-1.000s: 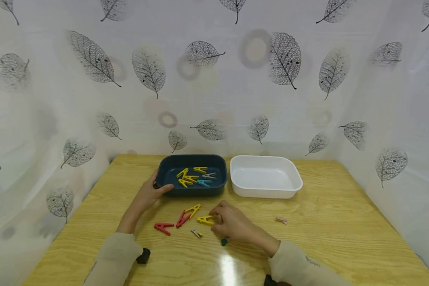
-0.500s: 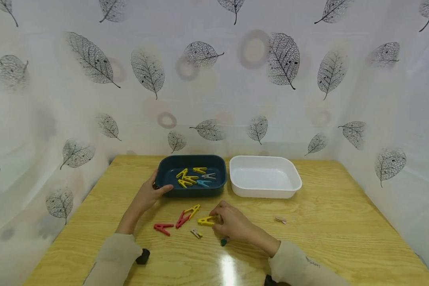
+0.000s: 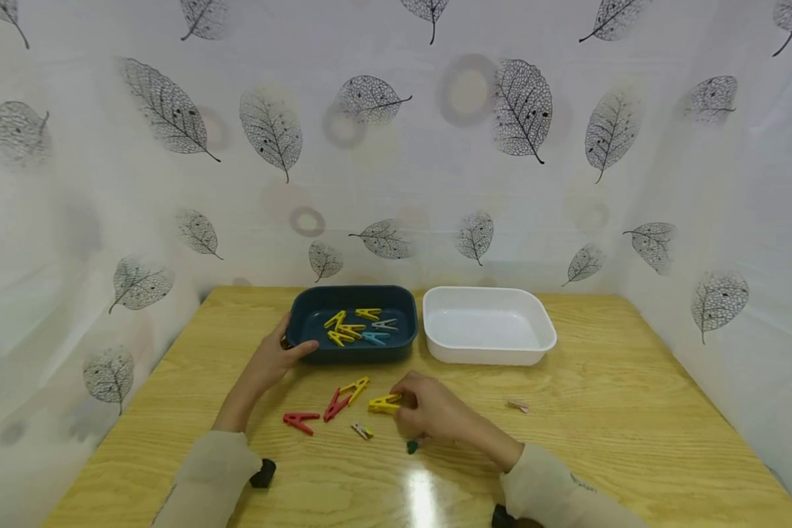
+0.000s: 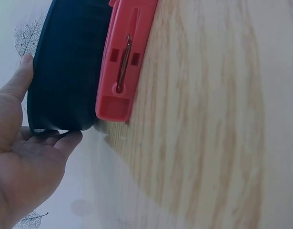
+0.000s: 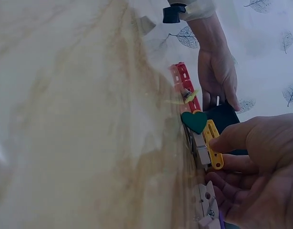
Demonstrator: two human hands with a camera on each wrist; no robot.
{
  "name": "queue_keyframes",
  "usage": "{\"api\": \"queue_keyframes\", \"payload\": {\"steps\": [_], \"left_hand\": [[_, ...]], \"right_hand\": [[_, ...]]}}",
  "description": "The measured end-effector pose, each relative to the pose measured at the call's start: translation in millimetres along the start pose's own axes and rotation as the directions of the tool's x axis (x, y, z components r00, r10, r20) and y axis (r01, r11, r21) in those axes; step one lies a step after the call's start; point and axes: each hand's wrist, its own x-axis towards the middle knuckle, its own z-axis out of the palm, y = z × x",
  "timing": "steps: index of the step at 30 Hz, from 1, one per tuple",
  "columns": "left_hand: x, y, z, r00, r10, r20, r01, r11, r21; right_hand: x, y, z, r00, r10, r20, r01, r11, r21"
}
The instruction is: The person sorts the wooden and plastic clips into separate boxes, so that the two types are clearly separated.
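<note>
Two hands, both busy. Left hand [image 3: 273, 364] grips left end of dark bin [image 3: 363, 356], thumb at front. Right hand [image 3: 430, 405] pinches yellow clip [image 5: 216, 156] in front of the bins; whether it touches the tabletop [image 3: 600, 440] is hard to tell. Green heart clip [image 5: 194, 122] just beside. Two red clips [image 3: 300, 420] lie further left. Dark bin contains yellow, blue, gray clips. White bin [image 3: 485, 355] right of it.
</note>
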Motion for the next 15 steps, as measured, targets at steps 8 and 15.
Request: {"api": "queue_keyframes", "payload": {"steps": [8, 15], "left_hand": [[0.3, 0.2, -0.5, 1.0, -0.004, 0.005, 0.004, 1.0, -0.002], [0.7, -0.9, -1.0, 1.0, -0.004, 0.006, 0.004, 1.0, -0.005]], "right_hand": [[-1.0, 1.0, -4.3, 1.0, 0.016, 0.008, -0.017, 1.0, 0.023], [-2.6, -3.0, -8.6, 1.0, 0.028, 0.013, -0.029, 0.999, 0.016]]}}
